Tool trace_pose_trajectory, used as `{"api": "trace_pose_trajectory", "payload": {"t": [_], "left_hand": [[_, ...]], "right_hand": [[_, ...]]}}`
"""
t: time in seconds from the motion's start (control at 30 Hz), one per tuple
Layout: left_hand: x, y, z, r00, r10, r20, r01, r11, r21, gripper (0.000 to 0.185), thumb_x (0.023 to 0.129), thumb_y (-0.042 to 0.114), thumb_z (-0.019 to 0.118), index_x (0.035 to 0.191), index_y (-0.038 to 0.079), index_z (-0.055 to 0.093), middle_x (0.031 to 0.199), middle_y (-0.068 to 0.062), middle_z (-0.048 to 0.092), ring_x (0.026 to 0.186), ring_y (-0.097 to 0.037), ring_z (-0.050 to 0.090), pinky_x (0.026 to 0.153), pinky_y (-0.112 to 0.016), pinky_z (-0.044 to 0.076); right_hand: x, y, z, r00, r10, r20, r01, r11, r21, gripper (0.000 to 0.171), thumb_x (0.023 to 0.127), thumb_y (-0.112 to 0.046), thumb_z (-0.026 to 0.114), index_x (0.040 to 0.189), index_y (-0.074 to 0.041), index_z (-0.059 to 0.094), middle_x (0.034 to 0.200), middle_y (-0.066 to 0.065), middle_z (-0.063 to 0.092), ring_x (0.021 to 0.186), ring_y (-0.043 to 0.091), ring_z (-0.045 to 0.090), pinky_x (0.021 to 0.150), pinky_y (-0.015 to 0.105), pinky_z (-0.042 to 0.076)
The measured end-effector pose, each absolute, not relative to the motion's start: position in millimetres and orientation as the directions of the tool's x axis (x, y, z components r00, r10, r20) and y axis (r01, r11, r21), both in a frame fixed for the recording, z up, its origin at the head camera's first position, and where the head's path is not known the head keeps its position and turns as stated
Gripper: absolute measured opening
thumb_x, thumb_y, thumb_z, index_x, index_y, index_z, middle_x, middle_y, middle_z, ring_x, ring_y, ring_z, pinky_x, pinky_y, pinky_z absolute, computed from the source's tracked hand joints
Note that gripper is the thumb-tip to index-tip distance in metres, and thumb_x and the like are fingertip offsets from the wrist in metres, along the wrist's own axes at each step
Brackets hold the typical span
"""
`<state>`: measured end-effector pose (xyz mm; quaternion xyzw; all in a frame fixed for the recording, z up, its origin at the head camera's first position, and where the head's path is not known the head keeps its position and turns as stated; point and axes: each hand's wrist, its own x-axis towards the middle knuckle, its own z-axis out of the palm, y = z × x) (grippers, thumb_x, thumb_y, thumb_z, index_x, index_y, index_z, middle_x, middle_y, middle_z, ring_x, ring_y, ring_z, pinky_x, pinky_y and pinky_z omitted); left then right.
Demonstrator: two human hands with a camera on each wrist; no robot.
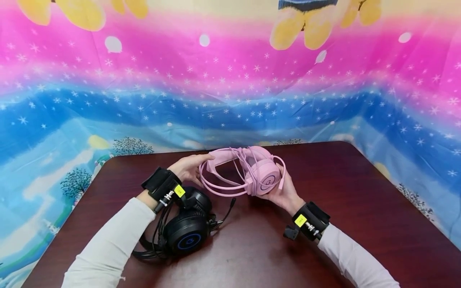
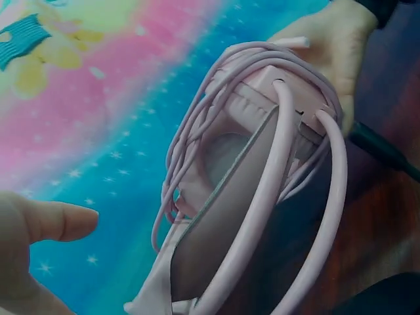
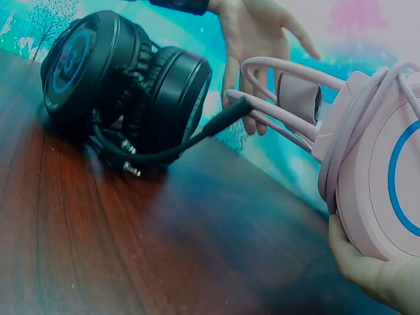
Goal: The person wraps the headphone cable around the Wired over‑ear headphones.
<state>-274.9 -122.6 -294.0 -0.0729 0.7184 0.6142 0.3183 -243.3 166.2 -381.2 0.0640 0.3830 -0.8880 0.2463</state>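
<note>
A pink headset point(image 1: 265, 176) is held up over the table, its cable wound around the ear cups. My right hand point(image 1: 286, 194) grips it by the ear cups, fingers under and behind them; in the right wrist view the thumb side point(image 3: 357, 266) presses against the cup's lower edge. At the headband end is my left hand point(image 1: 187, 168), its fingers extended beside the band. The left wrist view shows that thumb point(image 2: 62, 222) standing apart from the headband tubes point(image 2: 266, 190). Below my left wrist, a black headset point(image 1: 187, 232) lies on the table, its microphone boom point(image 3: 223, 118) pointing toward the pink one.
The dark reddish wooden table point(image 1: 252, 256) carries the black headset on its left side. A colourful printed cloth point(image 1: 230, 96) hangs along the back and both sides of the table. Both wrists wear black straps point(image 1: 313, 218) with small devices.
</note>
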Motion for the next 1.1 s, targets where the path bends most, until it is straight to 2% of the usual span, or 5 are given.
{"api": "trace_pose_trajectory", "payload": {"t": [0.3, 0.63, 0.9, 1.0, 1.1], "left_hand": [[-272.2, -117.2, -311.8, -0.747, 0.283, -0.601, -0.523, 0.308, 0.795, 0.075, 0.114, 0.033, 0.033, 0.172, -0.003, -0.001, 0.177, -0.039, 0.003, 0.167, -0.057, 0.011, 0.135, -0.071, 0.017], [-266.8, -112.5, -315.9, -0.758, 0.323, -0.567, -0.469, 0.335, 0.818, 0.069, 0.114, 0.027, 0.033, 0.171, -0.004, 0.008, 0.179, -0.033, 0.002, 0.167, -0.053, 0.013, 0.134, -0.070, 0.024], [-261.9, -101.9, -311.1, -0.767, 0.384, -0.514, -0.163, 0.658, 0.735, 0.062, 0.113, 0.028, 0.048, 0.163, -0.007, 0.038, 0.177, -0.029, 0.025, 0.166, -0.047, 0.026, 0.130, -0.060, 0.039], [-261.7, -100.0, -308.6, -0.751, 0.412, -0.515, -0.078, 0.719, 0.690, 0.058, 0.113, 0.029, 0.050, 0.160, -0.005, 0.046, 0.175, -0.029, 0.032, 0.163, -0.045, 0.035, 0.127, -0.057, 0.044], [-261.7, -97.5, -309.5, -0.745, 0.415, -0.522, -0.040, 0.754, 0.656, 0.055, 0.112, 0.030, 0.052, 0.158, -0.002, 0.052, 0.173, -0.025, 0.039, 0.156, -0.041, 0.047, 0.123, -0.054, 0.050]], "right_hand": [[-243.3, 166.6, -396.4, -0.863, -0.377, -0.335, 0.497, -0.522, -0.693, 0.049, 0.115, -0.054, 0.022, 0.155, -0.031, 0.036, 0.168, 0.002, 0.030, 0.151, 0.022, 0.032, 0.124, 0.052, 0.025], [-243.7, 170.5, -398.4, -0.874, -0.369, -0.317, 0.461, -0.421, -0.781, 0.047, 0.113, -0.054, 0.032, 0.148, -0.025, 0.044, 0.132, -0.004, 0.055, 0.138, 0.021, 0.044, 0.120, 0.055, 0.034], [-243.5, 169.8, -397.1, -0.890, -0.313, -0.333, 0.429, -0.322, -0.844, 0.064, 0.113, -0.052, 0.023, 0.165, -0.015, 0.027, 0.160, 0.014, 0.039, 0.153, 0.034, 0.035, 0.132, 0.063, 0.027], [-243.7, 173.3, -392.9, -0.899, -0.279, -0.339, 0.405, -0.228, -0.886, 0.068, 0.114, -0.050, 0.024, 0.169, -0.010, 0.023, 0.158, 0.021, 0.039, 0.140, 0.033, 0.052, 0.132, 0.068, 0.027], [-242.2, 179.8, -384.6, -0.902, -0.246, -0.354, 0.391, -0.124, -0.912, 0.067, 0.117, -0.047, 0.028, 0.169, -0.005, 0.024, 0.135, 0.015, 0.059, 0.110, 0.020, 0.070, 0.122, 0.061, 0.046]]}}
